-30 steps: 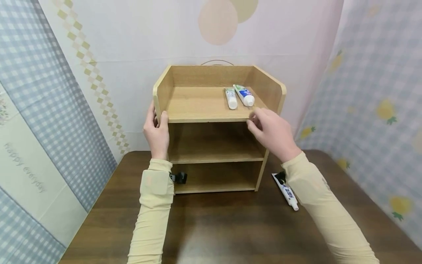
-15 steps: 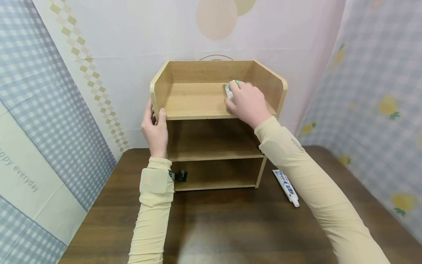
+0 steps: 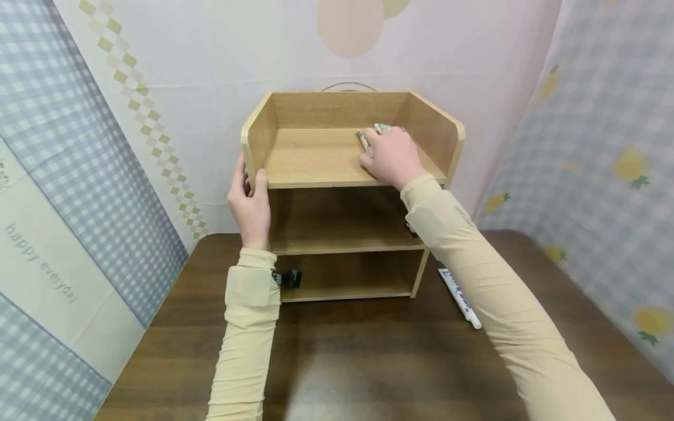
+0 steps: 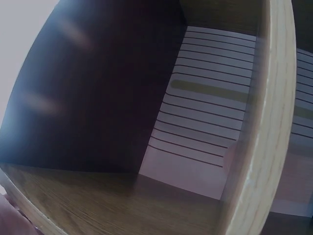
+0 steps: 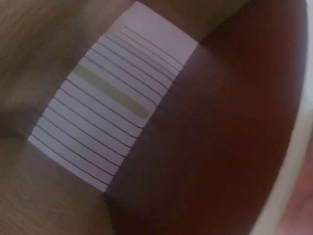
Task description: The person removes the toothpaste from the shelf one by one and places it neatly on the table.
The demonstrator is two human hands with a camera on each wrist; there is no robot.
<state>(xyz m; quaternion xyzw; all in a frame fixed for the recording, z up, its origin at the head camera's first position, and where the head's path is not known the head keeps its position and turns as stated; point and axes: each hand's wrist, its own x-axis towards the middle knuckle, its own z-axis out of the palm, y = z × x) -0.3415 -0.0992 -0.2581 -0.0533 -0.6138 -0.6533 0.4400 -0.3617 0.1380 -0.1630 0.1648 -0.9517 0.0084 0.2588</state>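
My left hand [image 3: 250,204] grips the left side panel of a wooden shelf unit [image 3: 337,250] at its top tier, thumb on the front edge. On the top tier, my right hand [image 3: 394,153] curls over two toothpaste tubes lying there. The upper end of the left toothpaste tube [image 3: 363,140] shows beside the thumb and index finger. Above the knuckles, the green-and-white end of the other toothpaste tube [image 3: 382,126] sticks out. My palm hides the rest of both tubes. A third toothpaste tube [image 3: 457,295] lies on the table right of the unit, partly covered by my right sleeve.
The unit stands on a dark wooden table [image 3: 337,356]. Its top tier has raised walls [image 3: 434,120] at the sides and back. Beneath are a middle shelf [image 3: 347,250] and a bottom shelf. Patterned cloths hang behind and at both sides.
My right hand has moved from the top tier's front edge up and left onto the two toothpaste tubes, and stays there. My left hand keeps its grip on the side panel.
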